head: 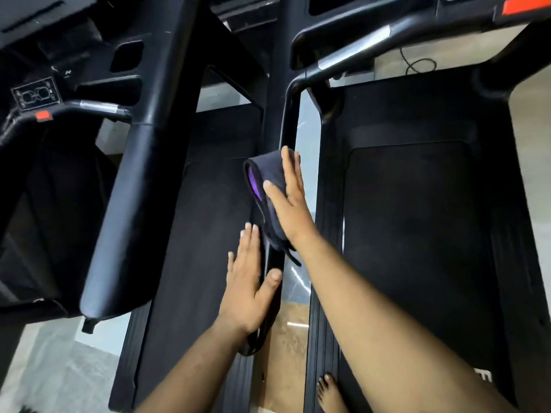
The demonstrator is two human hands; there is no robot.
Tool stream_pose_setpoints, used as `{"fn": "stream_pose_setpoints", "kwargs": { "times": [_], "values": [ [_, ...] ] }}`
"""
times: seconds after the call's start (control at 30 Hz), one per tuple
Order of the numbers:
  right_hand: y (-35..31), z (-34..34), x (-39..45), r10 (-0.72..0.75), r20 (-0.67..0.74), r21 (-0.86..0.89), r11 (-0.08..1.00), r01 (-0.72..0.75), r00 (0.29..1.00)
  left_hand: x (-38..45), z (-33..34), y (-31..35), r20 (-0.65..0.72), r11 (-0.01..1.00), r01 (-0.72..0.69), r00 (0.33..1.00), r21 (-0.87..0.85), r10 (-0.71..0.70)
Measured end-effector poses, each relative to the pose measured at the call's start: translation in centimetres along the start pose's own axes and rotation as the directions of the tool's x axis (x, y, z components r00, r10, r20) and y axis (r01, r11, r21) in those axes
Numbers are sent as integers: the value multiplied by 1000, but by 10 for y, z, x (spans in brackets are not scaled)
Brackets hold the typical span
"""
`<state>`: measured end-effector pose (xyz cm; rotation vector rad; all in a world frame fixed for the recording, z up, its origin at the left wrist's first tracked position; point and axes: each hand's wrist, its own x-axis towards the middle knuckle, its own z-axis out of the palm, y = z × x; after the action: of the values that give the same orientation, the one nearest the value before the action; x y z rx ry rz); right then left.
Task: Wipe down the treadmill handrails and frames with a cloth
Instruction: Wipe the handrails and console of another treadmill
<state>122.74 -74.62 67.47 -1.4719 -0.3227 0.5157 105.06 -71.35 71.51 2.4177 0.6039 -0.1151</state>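
A black treadmill handrail runs down the middle of the head view, between two treadmills. A dark cloth with a purple inner side is draped over this rail. My right hand presses flat on the cloth, fingers straight. My left hand rests lower on the same rail, fingers straight along its left side and thumb on top. The rail's lower end is hidden under my left wrist.
The left treadmill's thick black handrail slants down at left, and its belt lies below. The right treadmill's belt and silver-banded front bar fill the right side. A bare foot stands on the tiled floor between the machines.
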Motion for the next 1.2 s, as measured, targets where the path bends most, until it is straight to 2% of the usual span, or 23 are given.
{"fn": "stream_pose_setpoints", "kwargs": {
  "times": [0.1, 0.2, 0.27, 0.4, 0.47, 0.57, 0.67, 0.8, 0.9, 1.0, 1.1, 1.2],
  "values": [
    [34, 4, -18, 38, -25, 144, 989, -34, 999, 39, -5, 24, 1, 990, 11, 1000, 144, -11],
    [60, 14, -51, 275, 55, 301, 912, -279, 960, 59, -8, 36, -18, 958, -2, 1000, 286, 7],
    [48, 9, -38, 250, 72, 296, 919, -260, 966, 57, -5, 38, -36, 932, -17, 999, 362, 32],
    [-4, -6, 47, 157, -58, 143, 979, -148, 986, 55, 0, 38, -54, 919, -5, 998, 393, 28],
    [-9, -6, 67, 99, -73, 16, 995, -98, 992, 57, -1, 38, -46, 948, -7, 999, 319, 23],
    [7, -4, 29, -25, -24, -44, 999, 23, 999, 59, -3, 35, -37, 987, -7, 999, 163, 13],
    [18, -4, -5, -98, 65, -80, 991, 103, 993, 60, -3, 35, -53, 995, -1, 999, 104, 7],
    [-3, -9, 65, -207, 97, -349, 909, 228, 973, 60, -3, 34, -34, 992, -4, 999, 123, 8],
    [-22, -9, 102, -178, 53, -463, 868, 182, 983, 60, -2, 36, -32, 991, 2, 999, 131, 3],
    [-12, -9, 79, -216, 44, -380, 899, 216, 975, 59, -3, 36, -31, 991, 7, 1000, 137, -3],
    [15, -6, 25, -108, 33, -94, 989, 111, 994, 61, -5, 37, -25, 986, 6, 1000, 167, -2],
    [14, -10, 51, -10, 21, 97, 995, 8, 1000, 61, -5, 38, -23, 982, 9, 1000, 190, -4]
  ]
}}
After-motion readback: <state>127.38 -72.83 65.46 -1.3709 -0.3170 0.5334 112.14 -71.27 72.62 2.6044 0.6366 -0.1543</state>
